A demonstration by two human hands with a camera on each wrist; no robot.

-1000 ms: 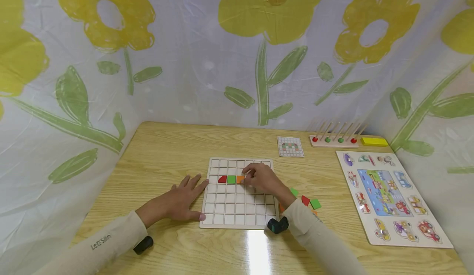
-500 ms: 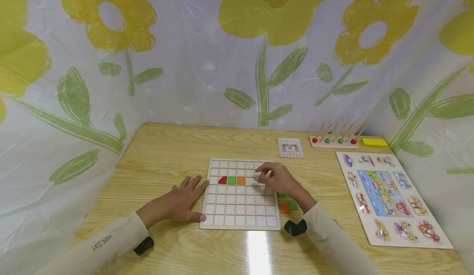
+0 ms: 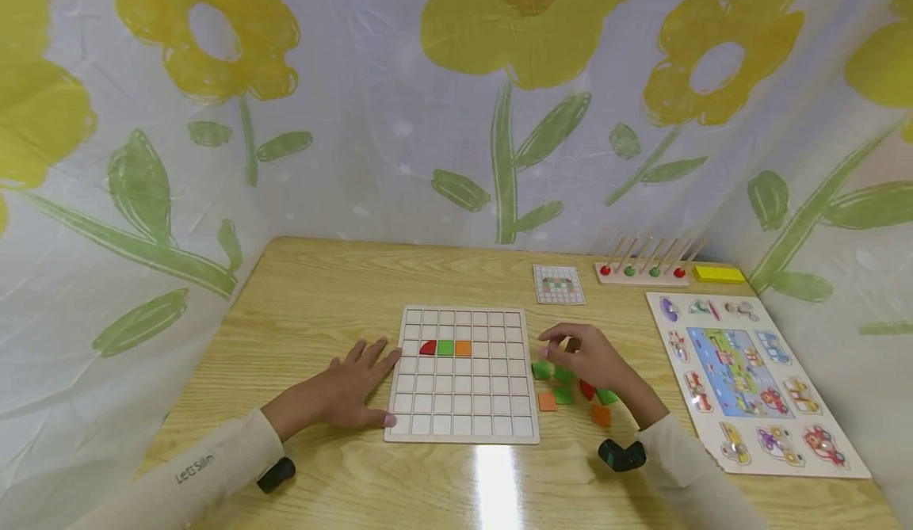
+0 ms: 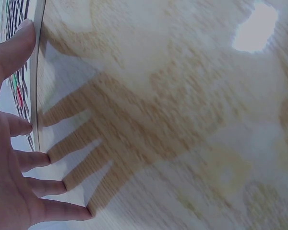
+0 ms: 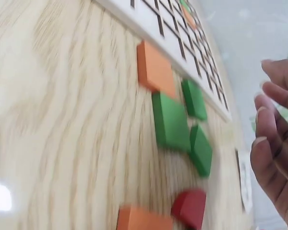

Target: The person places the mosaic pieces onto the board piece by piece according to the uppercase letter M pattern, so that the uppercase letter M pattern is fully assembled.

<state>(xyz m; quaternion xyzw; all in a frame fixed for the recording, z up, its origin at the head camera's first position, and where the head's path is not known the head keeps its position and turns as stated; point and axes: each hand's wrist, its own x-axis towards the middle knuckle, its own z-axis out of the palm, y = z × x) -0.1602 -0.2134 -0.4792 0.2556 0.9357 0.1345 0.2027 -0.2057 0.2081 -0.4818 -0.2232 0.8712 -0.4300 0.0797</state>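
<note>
A white grid board (image 3: 464, 423) lies on the table with a red quarter-round tile (image 3: 428, 347), a green square tile (image 3: 445, 348) and an orange square tile (image 3: 464, 348) side by side in one row. Against its left edge rests my left hand (image 3: 349, 387), fingers spread, the thumb on the board's corner. My right hand (image 3: 585, 356) hovers over loose tiles right of the board, its fingers loosely bent. In the right wrist view nothing shows between those fingers. Beneath it lie several green tiles (image 5: 172, 122), orange tiles (image 5: 156, 69) and a red tile (image 5: 189, 208).
A small pattern card (image 3: 559, 284) lies behind the board. Farther right stand a peg rack (image 3: 642, 275) with red and green beads and a yellow block (image 3: 719, 275). A picture puzzle board (image 3: 749, 387) occupies the right side of the table. A flowered curtain surrounds the back.
My right hand has come away from the orange tile, which stays in the grid, and has moved right over the loose tiles. My left hand stays in place.
</note>
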